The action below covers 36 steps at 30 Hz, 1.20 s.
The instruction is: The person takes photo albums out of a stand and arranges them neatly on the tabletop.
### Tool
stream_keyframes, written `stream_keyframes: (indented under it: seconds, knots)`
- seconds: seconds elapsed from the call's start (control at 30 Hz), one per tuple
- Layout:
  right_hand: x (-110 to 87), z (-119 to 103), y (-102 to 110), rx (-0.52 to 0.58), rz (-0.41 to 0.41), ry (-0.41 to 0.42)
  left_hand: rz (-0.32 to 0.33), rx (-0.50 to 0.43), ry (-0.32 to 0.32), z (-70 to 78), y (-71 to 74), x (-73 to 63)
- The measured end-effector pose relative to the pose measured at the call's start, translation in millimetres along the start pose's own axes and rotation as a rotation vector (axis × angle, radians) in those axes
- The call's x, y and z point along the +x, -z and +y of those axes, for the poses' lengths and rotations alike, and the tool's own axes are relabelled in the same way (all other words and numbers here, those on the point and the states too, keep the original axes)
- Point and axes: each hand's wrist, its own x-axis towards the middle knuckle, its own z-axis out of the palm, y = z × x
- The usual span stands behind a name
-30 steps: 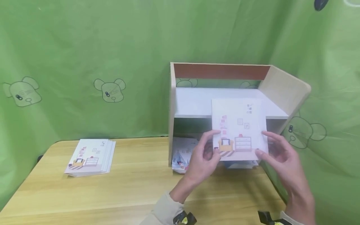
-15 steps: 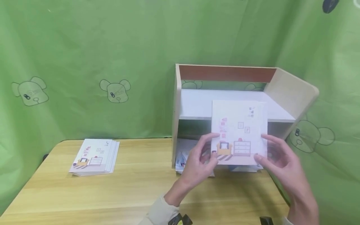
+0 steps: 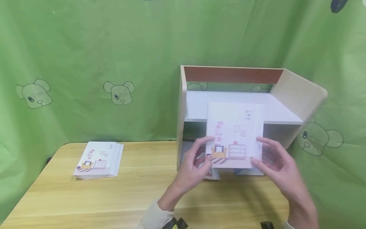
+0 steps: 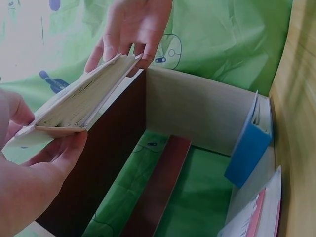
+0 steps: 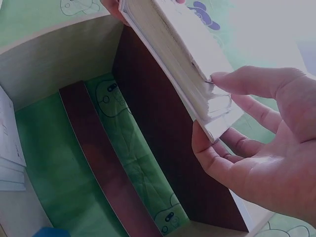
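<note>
On the left of the wooden table [image 3: 137,197] lies a fanned stack of illustrated booklets [image 3: 98,159], cover up, set apart from the shelf. Further right, the left hand [image 3: 197,165] pinches the lower left edge of an identical booklet [image 3: 234,135], thumb in front and fingers behind, so the cover faces the person. The right hand [image 3: 275,162] grips its lower right edge likewise, steadying it upright before the small wooden desk shelf [image 3: 297,92], where more books lie beneath.
</note>
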Motion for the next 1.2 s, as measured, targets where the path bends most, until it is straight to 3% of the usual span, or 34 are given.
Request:
stream_keyframes:
  seconds: [0.37, 0.93, 1.2]
  knots:
    - [3.5, -6.4, -18.7, -0.045, 0.011, 0.042, 0.027, -0.040, -0.005, 5.8, 16.5, -8.1]
    - [16.4, -14.7, -56.5, 0.051, -0.022, 0.092, 0.037, 0.012, -0.096, 18.5, 58.0, -20.6]
    - [19.7, -21.0, -77.7, 0.063, -0.021, 0.108, 0.052, 0.025, -0.088, 25.8, 75.9, -28.1]
